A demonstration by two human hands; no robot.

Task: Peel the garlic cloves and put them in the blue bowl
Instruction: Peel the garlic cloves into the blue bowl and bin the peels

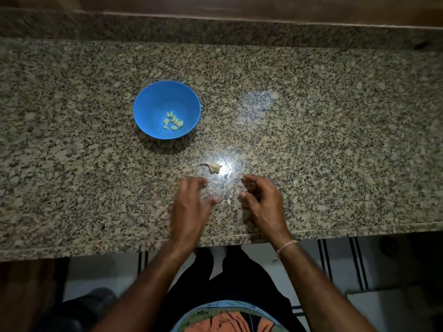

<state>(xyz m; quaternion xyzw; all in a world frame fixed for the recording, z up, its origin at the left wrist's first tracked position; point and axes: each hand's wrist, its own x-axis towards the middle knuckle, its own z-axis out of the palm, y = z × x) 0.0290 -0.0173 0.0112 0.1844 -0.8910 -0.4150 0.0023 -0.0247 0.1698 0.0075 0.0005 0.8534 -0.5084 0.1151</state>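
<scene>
Garlic cloves [173, 122], peeled, lie in the blue bowl [153, 101], eleven o'clock from the left hand [189, 204], which is loose-fingered and blurred. The right hand [261, 202] is curled; I cannot tell whether it holds anything.

Right of the right hand [260, 202], the counter [335, 140] is bare granite out to the frame edge, so passage there is open. At the far limit a raised ledge [215, 27] runs the full width.

The blue bowl [153, 101] stands far-left of the hands and well apart from them. Its mouth is open from above, and peeled cloves [173, 122] occupy the near-right part of its floor. The route from the left hand [189, 204] to the bowl crosses bare granite.

A garlic husk [211, 167] lies just beyond the fingertips, between the hands' lines of reach. Small skin scraps [229, 197] lie in the narrow gap between the hands. The left hand is blurred, so contact with the scraps cannot be determined.
</scene>
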